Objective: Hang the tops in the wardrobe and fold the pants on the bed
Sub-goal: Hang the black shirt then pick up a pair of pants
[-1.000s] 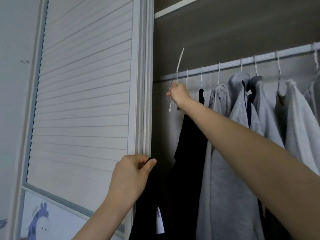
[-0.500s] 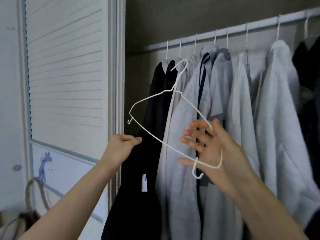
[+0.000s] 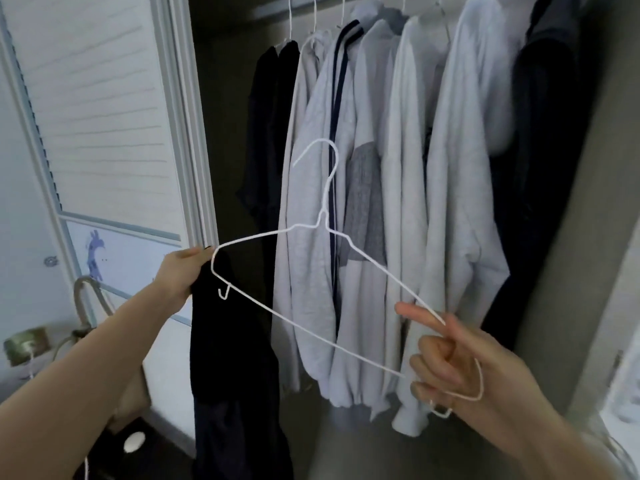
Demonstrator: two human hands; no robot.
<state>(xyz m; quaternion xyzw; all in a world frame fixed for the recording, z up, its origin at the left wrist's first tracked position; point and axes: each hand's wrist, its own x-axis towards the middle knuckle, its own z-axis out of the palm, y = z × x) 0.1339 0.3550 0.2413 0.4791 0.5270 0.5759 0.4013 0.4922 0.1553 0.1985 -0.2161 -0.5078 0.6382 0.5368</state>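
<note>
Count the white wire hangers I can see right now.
7 at least: one white wire hanger off the rail, gripped at its end by the right hand, and about six hooks at the frame top above the hung tops. The top edge may hide more.

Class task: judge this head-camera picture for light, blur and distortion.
Head view: dim wardrobe interior, black top nearly featureless; door brighter; right hand and frame edges motion-blurred; wide-angle lens bows the door frame; white hanger stays crisp.

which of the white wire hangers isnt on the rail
The white wire hanger gripped at one end by the right hand; it is bare, while the others carry clothes.
</note>
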